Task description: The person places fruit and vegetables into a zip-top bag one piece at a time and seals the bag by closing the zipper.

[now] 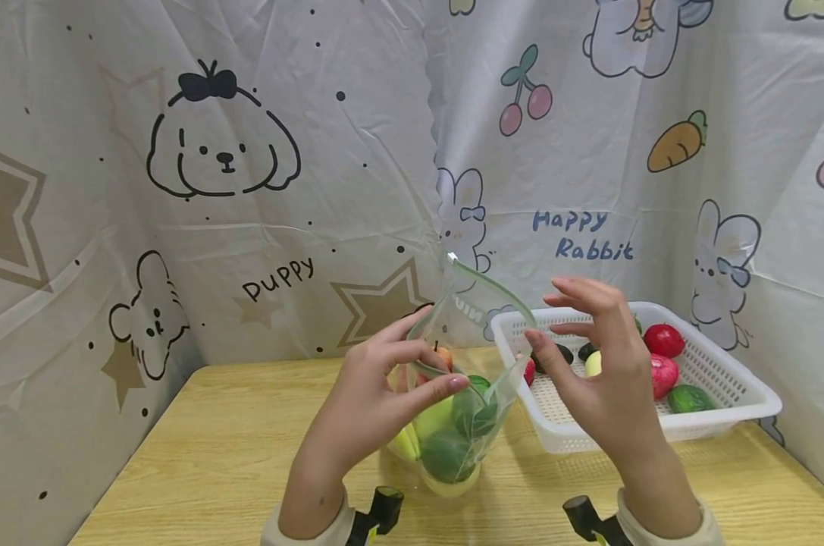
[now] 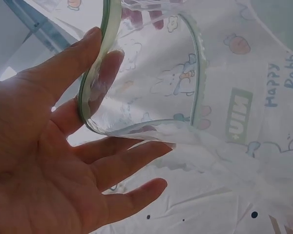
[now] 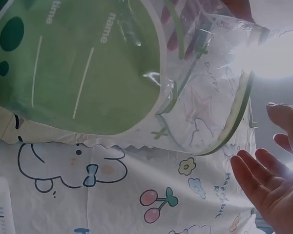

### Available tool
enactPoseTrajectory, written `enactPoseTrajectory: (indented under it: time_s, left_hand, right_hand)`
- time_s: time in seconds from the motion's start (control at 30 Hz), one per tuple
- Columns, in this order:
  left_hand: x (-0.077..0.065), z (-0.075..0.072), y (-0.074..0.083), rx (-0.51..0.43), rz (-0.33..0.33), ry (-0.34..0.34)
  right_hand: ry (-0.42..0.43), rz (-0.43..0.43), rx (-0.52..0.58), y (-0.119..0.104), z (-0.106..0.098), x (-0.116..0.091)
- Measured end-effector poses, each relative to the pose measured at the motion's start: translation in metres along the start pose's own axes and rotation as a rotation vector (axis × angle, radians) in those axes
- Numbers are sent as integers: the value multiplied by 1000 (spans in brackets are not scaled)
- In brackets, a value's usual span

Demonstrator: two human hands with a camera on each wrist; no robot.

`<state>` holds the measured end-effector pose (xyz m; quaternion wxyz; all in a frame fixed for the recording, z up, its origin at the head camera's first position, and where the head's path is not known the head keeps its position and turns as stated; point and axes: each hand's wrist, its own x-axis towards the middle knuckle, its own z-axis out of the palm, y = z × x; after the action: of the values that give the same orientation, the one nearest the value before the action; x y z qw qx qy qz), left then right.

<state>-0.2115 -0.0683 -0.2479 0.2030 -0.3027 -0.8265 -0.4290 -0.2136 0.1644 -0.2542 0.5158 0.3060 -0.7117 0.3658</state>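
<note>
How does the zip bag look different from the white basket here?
The zip bag is mostly clear with green edging; the white basket is opaque with perforated walls. The bag looks narrow and tall, the basket wide and low. The left hand pinches the bag's rim; neither hand grips the basket. Both are open-topped and hold fruit- or vegetable-shaped items.

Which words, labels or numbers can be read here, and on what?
"PUPPY": backdrop, left side.
"Happy Rabbit": backdrop, right side.
"name": zip bag.
"time": zip bag.
"NIU": zip bag; letter order uncertain through the clear film.
Faint marks seen through the zip bag, left wrist view: too blurred to read.
No numbers legible.
</note>
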Motion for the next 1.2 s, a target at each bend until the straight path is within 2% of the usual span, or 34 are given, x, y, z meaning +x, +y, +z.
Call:
enactPoseTrajectory:
  time_s: [0.13, 0.33, 0.43, 0.6, 0.7, 0.77, 0.87, 0.93, 1.0, 1.07, 1.2]
  left_hand:
    - [0, 0, -1, 24, -1, 4]
    - [-2, -5, -6, 125, -23, 36]
    - [-3, -10, -7, 151, -41, 32]
    - [-4, -13, -6, 174, -42, 42]
    - [-4, -14, -7, 184, -58, 49]
    - [-4, -15, -7, 192, -80, 44]
    - [-4, -17, -8, 201, -108, 40]
    - [-4, -17, -8, 212, -115, 41]
    - [-3, -18, -9, 220, -116, 44]
    - [-3, -19, -10, 223, -119, 46]
    - [-3, -19, -10, 221, -122, 50]
  right_hand:
    - [18, -16, 9, 1, -2, 2]
    - [43, -6, -17, 6, -9, 4]
    - [35, 45, -92, 17, -14, 4]
    - [-36, 228, -218, 48, -22, -5]
    - [-133, 376, -242, 70, -24, -13]
    - [-238, 482, -274, 88, -25, -22]
    - [-475, 650, -396, 115, -30, -38]
    - [-646, 743, -482, 131, -34, -51]
    - [-781, 817, -543, 145, -37, -63]
    - [-854, 865, -559, 156, -39, -74]
    - [-874, 888, -543, 170, -40, -89]
